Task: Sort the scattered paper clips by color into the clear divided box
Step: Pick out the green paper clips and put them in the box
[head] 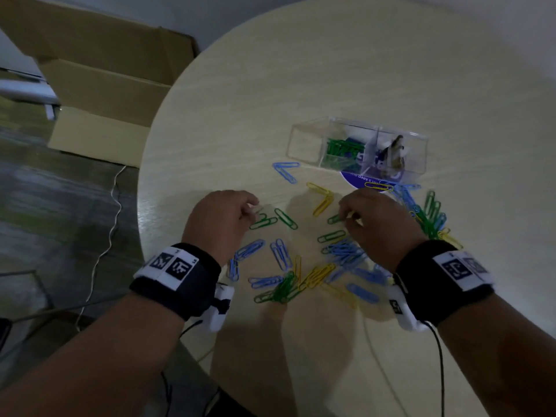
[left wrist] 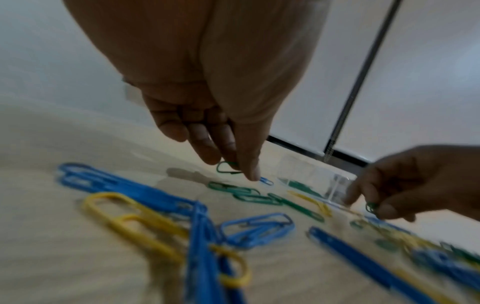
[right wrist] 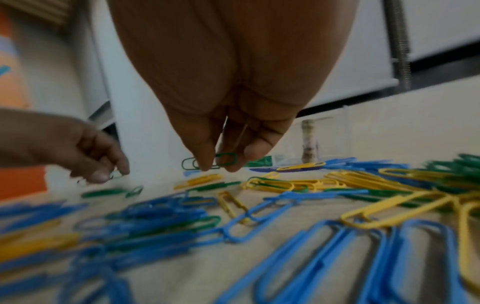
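Round pale wood-grain counter [head: 346,70] is carrying the whole job, with brown cardboard boxes [head: 99,85] sitting on the floor off its left edge. Clear divided plastic box [head: 304,138] is standing past the middle of the counter, beyond both hands; green clips are already lying in its middle compartment, the left compartment is looking empty. Box is sitting on a purple round sticker [head: 361,179] with partly readable white writing, "keep"; rest too blurred. Scattered blue, yellow and green plastic-coated paper clips [head: 316,275] are lying between box and near edge.

Left hand [head: 221,219] is pinching one green paper clip [left wrist: 226,167] between thumb and fingers [left wrist: 207,148], just off the counter. Right hand [head: 376,224] is pinching another green paper clip [right wrist: 224,161], long axis roughly level and crosswise to the fingers [right wrist: 202,156]. Green compartment is lying straight ahead of the right hand, ahead and to the right of the left; right hand looks nearer, so likely dropping first.
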Demonstrator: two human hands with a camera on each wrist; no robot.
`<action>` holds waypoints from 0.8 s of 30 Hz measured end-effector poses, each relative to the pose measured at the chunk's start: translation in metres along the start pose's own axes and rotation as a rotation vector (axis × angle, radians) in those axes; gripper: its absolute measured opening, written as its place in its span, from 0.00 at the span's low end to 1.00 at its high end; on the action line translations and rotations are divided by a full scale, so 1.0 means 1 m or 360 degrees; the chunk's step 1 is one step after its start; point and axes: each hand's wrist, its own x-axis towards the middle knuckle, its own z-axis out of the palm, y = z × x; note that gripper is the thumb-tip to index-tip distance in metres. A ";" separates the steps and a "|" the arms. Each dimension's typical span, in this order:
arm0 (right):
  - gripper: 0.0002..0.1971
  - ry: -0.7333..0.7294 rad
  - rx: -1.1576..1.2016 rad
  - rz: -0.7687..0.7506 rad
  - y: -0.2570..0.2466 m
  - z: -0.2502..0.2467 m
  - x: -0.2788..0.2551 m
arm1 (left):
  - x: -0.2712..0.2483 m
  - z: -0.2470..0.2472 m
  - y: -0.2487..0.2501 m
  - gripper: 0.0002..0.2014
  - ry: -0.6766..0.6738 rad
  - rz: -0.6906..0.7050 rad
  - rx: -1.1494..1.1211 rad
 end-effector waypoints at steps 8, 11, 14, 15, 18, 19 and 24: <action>0.10 -0.0136 -0.0302 0.0108 -0.004 0.006 0.011 | -0.006 0.004 -0.002 0.05 -0.0136 0.0299 0.0399; 0.11 -0.0193 -0.0176 0.0184 -0.007 0.005 0.012 | -0.009 0.007 0.002 0.05 -0.0236 0.0373 0.0553; 0.10 -0.0275 -0.0134 0.0241 -0.007 0.004 0.011 | -0.009 0.008 0.004 0.09 -0.0338 0.0372 0.0495; 0.10 -0.0306 -0.0114 0.0258 -0.006 0.004 0.012 | -0.008 0.008 0.004 0.10 -0.0352 0.0382 0.0459; 0.09 -0.0337 -0.0094 0.0226 -0.007 -0.002 0.012 | -0.005 0.006 0.007 0.08 -0.0318 0.0527 0.0485; 0.08 -0.0329 -0.0078 0.0181 -0.008 -0.006 0.011 | -0.004 0.006 0.009 0.08 -0.0285 0.0570 0.0466; 0.11 -0.0467 -0.0160 -0.0070 -0.017 -0.012 0.009 | 0.013 0.013 0.022 0.10 -0.0196 0.0738 0.0388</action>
